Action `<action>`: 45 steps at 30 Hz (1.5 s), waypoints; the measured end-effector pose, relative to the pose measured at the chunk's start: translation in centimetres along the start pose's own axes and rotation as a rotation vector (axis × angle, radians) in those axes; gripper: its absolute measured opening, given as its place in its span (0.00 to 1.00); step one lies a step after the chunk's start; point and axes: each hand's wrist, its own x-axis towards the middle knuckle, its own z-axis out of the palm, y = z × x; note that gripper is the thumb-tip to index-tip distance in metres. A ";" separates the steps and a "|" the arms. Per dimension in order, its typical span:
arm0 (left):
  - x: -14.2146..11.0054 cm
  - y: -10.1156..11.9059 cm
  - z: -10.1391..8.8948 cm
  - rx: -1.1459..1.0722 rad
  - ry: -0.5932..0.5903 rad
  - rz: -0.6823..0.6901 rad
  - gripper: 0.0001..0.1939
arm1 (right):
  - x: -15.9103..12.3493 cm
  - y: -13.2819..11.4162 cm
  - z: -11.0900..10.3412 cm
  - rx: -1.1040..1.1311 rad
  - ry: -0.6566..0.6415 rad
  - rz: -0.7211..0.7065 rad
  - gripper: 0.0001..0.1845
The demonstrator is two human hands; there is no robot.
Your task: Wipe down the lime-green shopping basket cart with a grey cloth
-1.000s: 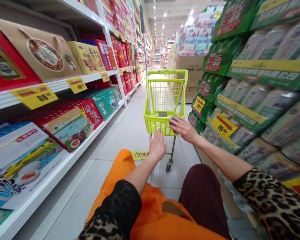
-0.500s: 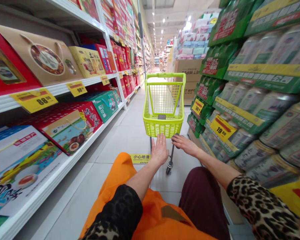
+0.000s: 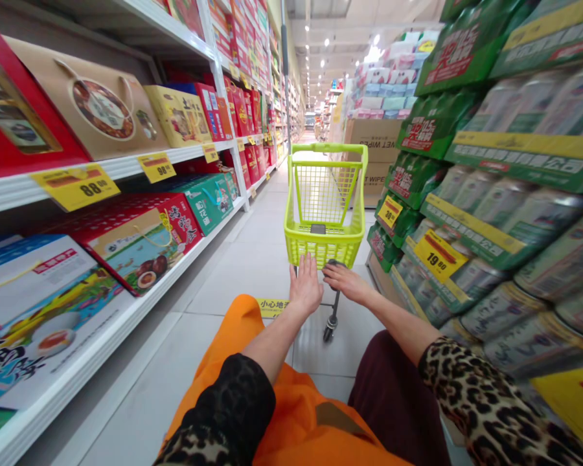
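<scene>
The cart (image 3: 347, 239) stands on the floor (image 3: 218, 272) straight ahead of the person, between the shelf (image 3: 189, 155) and the stacked cans (image 3: 483, 191), probably there because the aisle leaves it room to roll. Its low basket faces the body, and the knees, one orange (image 3: 243, 310) and one maroon (image 3: 386, 349), are bent either side of the reach, a low posture that seems to suit working at that height. The left hand (image 3: 306, 288) is held palm down with its fingers straight and nearly together, pinching nothing visible; whether the tips touch the basket, I cannot tell. The right hand (image 3: 350, 283) lies over a dark thing (image 3: 339, 263) at the basket's lower edge, its fingers extended across the top and close together, seemingly to keep it in place; the thumb's grip is hidden. A small block (image 3: 318, 228) is on the basket above both hands. Price tags (image 3: 156, 167) sit along the shelf's front lip, presumably so they read without covering the boxes (image 3: 104, 107).
</scene>
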 end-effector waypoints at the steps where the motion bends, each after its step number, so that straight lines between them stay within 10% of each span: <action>1: -0.3 -0.4 0.1 0.001 -0.007 -0.004 0.37 | -0.1 -0.4 0.6 0.002 -0.038 -0.010 0.13; 12: 0.4 -3.9 0.1 0.000 -0.010 -0.152 0.36 | 10.1 0.0 -5.0 -0.081 0.245 -0.061 0.17; 21: -0.8 -5.9 -0.1 0.022 -0.034 -0.172 0.36 | 6.0 -2.7 2.6 -0.049 -0.063 -0.070 0.11; 30: 0.1 -6.4 -0.3 -0.011 -0.015 -0.214 0.37 | 12.3 -1.1 -3.5 -0.095 0.198 -0.108 0.17; 40: -0.6 -7.1 -0.8 0.034 -0.036 -0.191 0.36 | 9.1 -3.0 2.2 -0.081 -0.054 -0.143 0.11; 45: 0.3 -8.4 -1.4 0.029 -0.009 -0.223 0.34 | 10.7 -3.1 -0.7 0.004 0.104 -0.143 0.15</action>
